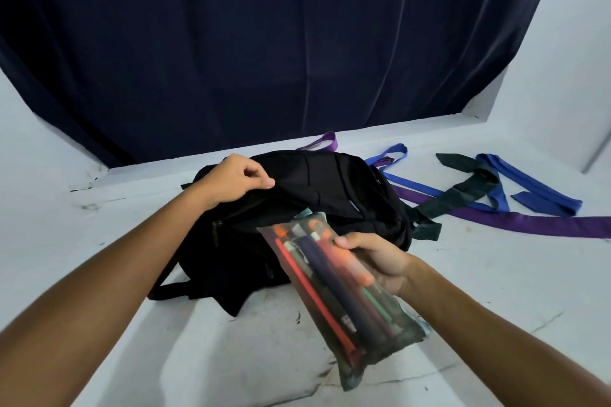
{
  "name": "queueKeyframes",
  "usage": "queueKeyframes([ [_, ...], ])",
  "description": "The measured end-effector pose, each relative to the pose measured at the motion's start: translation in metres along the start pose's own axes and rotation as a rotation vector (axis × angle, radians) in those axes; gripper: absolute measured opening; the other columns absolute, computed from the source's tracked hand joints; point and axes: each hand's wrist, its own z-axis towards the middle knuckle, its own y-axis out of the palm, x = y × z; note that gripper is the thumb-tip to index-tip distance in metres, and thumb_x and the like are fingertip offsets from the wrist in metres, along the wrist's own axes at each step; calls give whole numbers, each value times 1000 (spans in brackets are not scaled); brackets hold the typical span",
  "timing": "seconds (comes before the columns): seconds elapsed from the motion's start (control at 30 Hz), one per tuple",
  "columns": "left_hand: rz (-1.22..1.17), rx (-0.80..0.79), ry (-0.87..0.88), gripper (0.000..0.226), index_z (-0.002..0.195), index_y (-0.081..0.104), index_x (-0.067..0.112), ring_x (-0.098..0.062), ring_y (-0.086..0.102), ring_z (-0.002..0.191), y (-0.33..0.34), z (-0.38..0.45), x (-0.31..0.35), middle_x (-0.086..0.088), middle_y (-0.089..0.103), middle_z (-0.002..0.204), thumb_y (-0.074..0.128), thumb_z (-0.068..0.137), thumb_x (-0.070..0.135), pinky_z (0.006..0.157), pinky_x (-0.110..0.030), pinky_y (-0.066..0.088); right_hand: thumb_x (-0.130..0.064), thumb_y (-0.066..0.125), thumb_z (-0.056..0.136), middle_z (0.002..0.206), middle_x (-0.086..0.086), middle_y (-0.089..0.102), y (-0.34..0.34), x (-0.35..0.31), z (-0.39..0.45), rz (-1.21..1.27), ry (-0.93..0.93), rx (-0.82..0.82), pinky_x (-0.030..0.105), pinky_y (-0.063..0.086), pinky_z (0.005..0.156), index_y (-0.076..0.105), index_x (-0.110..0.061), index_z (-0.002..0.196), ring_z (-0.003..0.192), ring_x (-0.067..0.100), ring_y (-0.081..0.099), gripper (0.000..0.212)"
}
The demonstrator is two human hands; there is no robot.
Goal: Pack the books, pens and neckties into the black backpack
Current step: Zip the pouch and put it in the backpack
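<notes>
Black backpack (pixel 310 208): lies on its side on a white surface (pixel 463 291), top end toward the viewer, a shoulder strap trailing off at lower left. Interior not visible; contents cannot be told.

Left hand (pixel 236 180): rests on the upper edge of the backpack, fingers curled and pinching a fold of its black fabric.

Clear pen pouch (pixel 337 297): see-through plastic sleeve, held in the air just in front of the backpack, its far end at the bag's edge. Contents: several pens and markers lying lengthwise, among them a thin red one, an orange one, a dark purple one and a green one; exact count cannot be told.

Right hand (pixel 380 262): grips the pouch at its right side, thumb on top, fingers wrapped beneath.

Neckties, loose on the surface to the right of the backpack, overlapping one another: purple necktie (pixel 529 224), blue necktie (pixel 535 185), dark green necktie (pixel 463 191).

Dark blue curtain (pixel 281 43): hangs behind the surface.
</notes>
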Motion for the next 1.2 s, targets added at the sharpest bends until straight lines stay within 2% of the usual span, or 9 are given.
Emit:
queueKeyframes([
  [0.17, -180, 84, -57, 12, 80, 74, 13, -22, 66, 102, -12, 2, 10, -10, 73, 98, 74, 86, 23, 101, -35, 46, -34, 86, 65, 73, 21, 63, -1, 0, 5, 18, -13, 169, 32, 56, 67, 42, 11, 114, 63, 28, 64, 80],
  [0.3, -135, 55, -23, 12, 77, 75, 18, -31, 65, 104, -11, -2, 3, -14, 72, 100, 75, 85, 27, 102, -45, 48, -35, 82, 69, 81, 20, 61, 5, -6, 7, 46, -102, 292, 33, 55, 68, 50, 2, 104, 67, 28, 64, 60],
  [0.37, -65, 51, 16, 13, 77, 75, 17, -34, 65, 98, -6, -5, 2, -14, 72, 96, 75, 85, 28, 95, -47, 51, -32, 65, 83, 69, 14, 66, 7, -12, 6, 55, -151, 344, 29, 56, 61, 62, 7, 79, 61, 24, 66, 40],
  [0.47, 10, 91, 89, 13, 76, 74, 17, -37, 65, 85, 2, -8, 1, -13, 72, 86, 74, 85, 26, 84, -50, 53, -29, 48, 92, 65, 8, 68, 6, -21, 4, 65, -242, 378, 26, 55, 60, 74, -10, 59, 59, 19, 67, 46],
  [0.6, 86, 247, 243, 16, 76, 66, 21, -12, 56, 70, 8, -19, 1, 5, 63, 77, 81, 78, 28, 69, -29, 49, -29, 56, 87, 79, 13, 71, 1, -24, 2, 76, -245, 449, 30, 57, 62, 78, -5, 85, 67, 24, 69, 32],
  [0.7, 328, 246, 447, 34, 78, 61, 25, -11, 52, 77, 9, -28, -4, 13, 54, 81, 83, 67, 48, 69, -27, 45, -28, 55, 87, 75, 12, 71, 3, -23, 2, 86, -235, 425, 30, 56, 61, 78, -5, 85, 65, 23, 69, 33],
  [0.87, 644, 327, 492, 48, 86, 60, 17, -14, 52, 76, 25, -25, -11, 6, 53, 83, 80, 65, 56, 61, -30, 45, -29, 51, 90, 79, 12, 72, 11, -29, 3, 76, -237, 427, 31, 57, 62, 79, -6, 83, 68, 23, 70, 36],
  [1.1, 165, 197, 236, 20, 71, 69, 13, -9, 53, 60, 6, -12, 8, -3, 65, 68, 79, 81, 29, 61, -19, 41, -30, 60, 86, 88, 13, 72, 19, -31, 5, 92, -169, 452, 34, 58, 68, 76, -6, 92, 75, 26, 71, 29],
  [1.2, 104, 187, 182, 23, 69, 64, 14, -10, 45, 55, -9, -4, 17, -5, 58, 63, 75, 85, 28, 58, -23, 39, -33, 68, 82, 100, 14, 70, 31, -33, 17, 57, -105, 485, 44, 55, 88, 69, -8, 107, 90, 29, 68, 35],
])
